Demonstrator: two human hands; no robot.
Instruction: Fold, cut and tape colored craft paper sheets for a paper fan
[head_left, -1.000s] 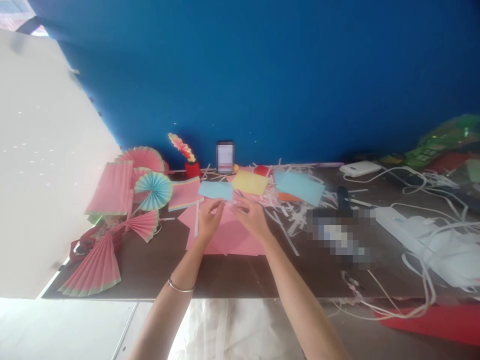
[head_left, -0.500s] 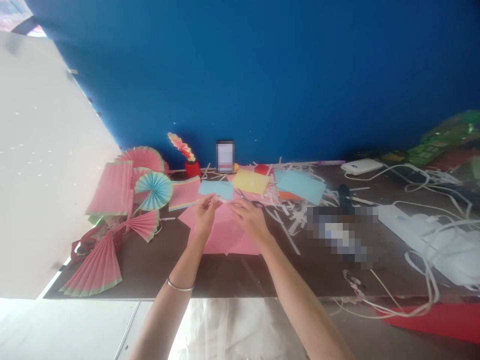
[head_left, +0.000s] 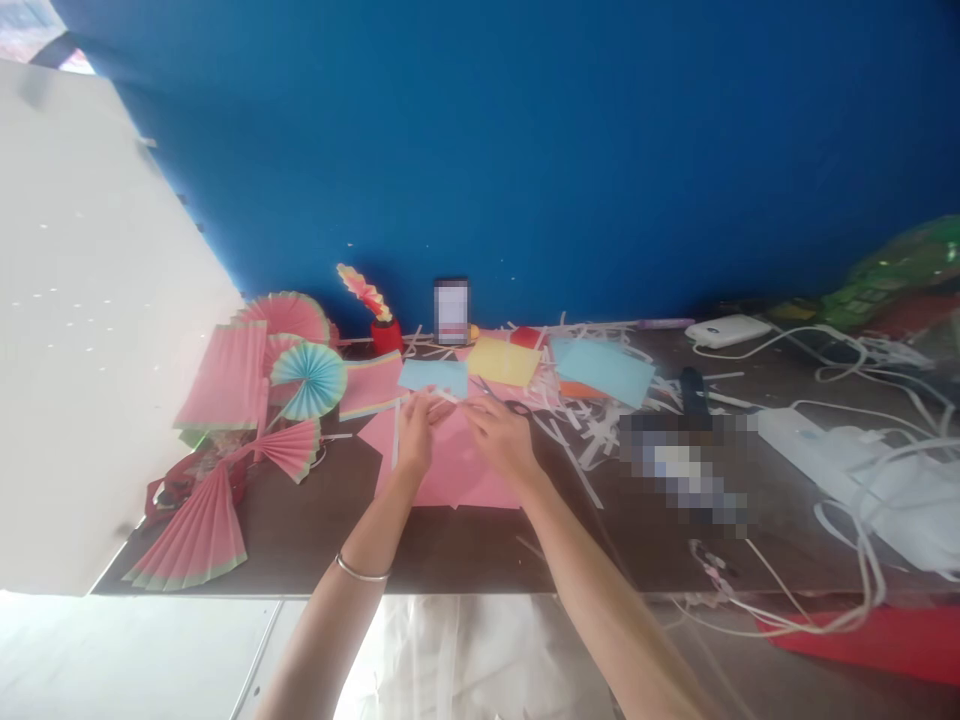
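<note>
My left hand [head_left: 417, 428] is closed in a pinch on a thin white strip [head_left: 444, 396], too small to make out well. The strip runs across to my right hand [head_left: 501, 435], whose fingertips are pinched at its other end. Another narrow white strip [head_left: 396, 432] shows just left of my left hand. Beneath both hands lie pink paper sheets [head_left: 454, 470]. Black-handled scissors [head_left: 517, 407] rest beside my right hand, partly hidden by it. Just beyond the fingers is a light blue paper [head_left: 433, 377], with a yellow paper [head_left: 504, 362] to its right.
Pleated pink fans [head_left: 199, 535] and a blue paper rosette [head_left: 307, 380] fill the left side. A phone [head_left: 451, 312] leans on the blue wall. White paper scraps [head_left: 596, 430] lie right of centre, near a blue sheet [head_left: 604, 370]. A white power strip [head_left: 817, 460] with cables occupies the right.
My left hand has turned slightly and its fingers have shifted a little to the right. A white strip now shows to the left of it. My right hand has hardly moved.
</note>
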